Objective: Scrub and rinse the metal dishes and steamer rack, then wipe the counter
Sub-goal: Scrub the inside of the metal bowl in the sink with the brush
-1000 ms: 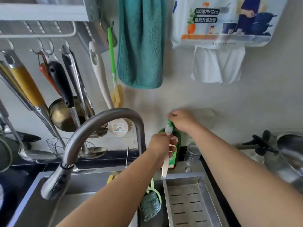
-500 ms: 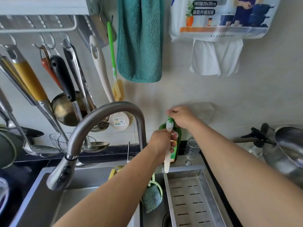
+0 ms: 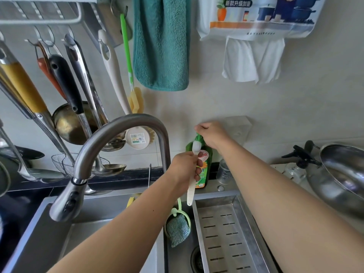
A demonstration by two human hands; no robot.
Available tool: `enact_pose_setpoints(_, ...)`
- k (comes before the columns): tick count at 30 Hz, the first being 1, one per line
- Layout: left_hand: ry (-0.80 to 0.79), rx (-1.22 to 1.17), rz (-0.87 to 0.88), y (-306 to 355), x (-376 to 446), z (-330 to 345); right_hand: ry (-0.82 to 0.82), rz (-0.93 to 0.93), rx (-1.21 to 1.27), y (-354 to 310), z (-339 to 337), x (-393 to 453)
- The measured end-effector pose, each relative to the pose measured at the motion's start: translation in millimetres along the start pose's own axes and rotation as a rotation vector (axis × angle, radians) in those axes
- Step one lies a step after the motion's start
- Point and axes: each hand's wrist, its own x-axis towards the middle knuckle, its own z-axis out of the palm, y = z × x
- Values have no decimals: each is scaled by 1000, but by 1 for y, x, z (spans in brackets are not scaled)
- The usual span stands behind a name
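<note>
Your left hand grips the white brush, bristle head up against the green soap bottle standing at the sink's back edge, just right of the faucet. Your right hand is clenched on the bottle's top. Metal pan sits on the tabletop, far right of the faucet.
</note>
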Motion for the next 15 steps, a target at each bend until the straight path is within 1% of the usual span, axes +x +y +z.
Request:
enact_pose_setpoints(4, -41, -50, -7, -11, -31, -35, 96, 14, 11, 3, 6, -6)
enact_pose_setpoints(5, -30, -70, -19, -17, -45, -48, 153, 10, -35, 3, 8, -15)
enact_pose_setpoints(7, 12, -87, -56, -35, -79, -81, 338, -7, -124, 6, 14, -41)
enact_pose_setpoints(8, 42, -87, -80, -46, -100, -102, 420, -13, -125, 10, 23, -60)
enact_pose_setpoints(9, 78, -95, -106, -57, -122, -124, 443, -7, -102, 13, 34, -83)
enact_pose_setpoints(10, 126, -106, -136, -68, -145, -147, 396, 5, -78, 18, 51, -106)
enact_pose_setpoints(12, 247, -146, -190, -88, -185, -192, 183, 45, 46, 24, 89, -154)
enact_pose_setpoints(13, 305, -173, -203, -96, -203, -214, 78, 61, 124, 19, 107, -179)
enact_pose_setpoints(15, 393, -222, -201, -106, -229, -254, -68, 38, 282, -10, 132, -217)
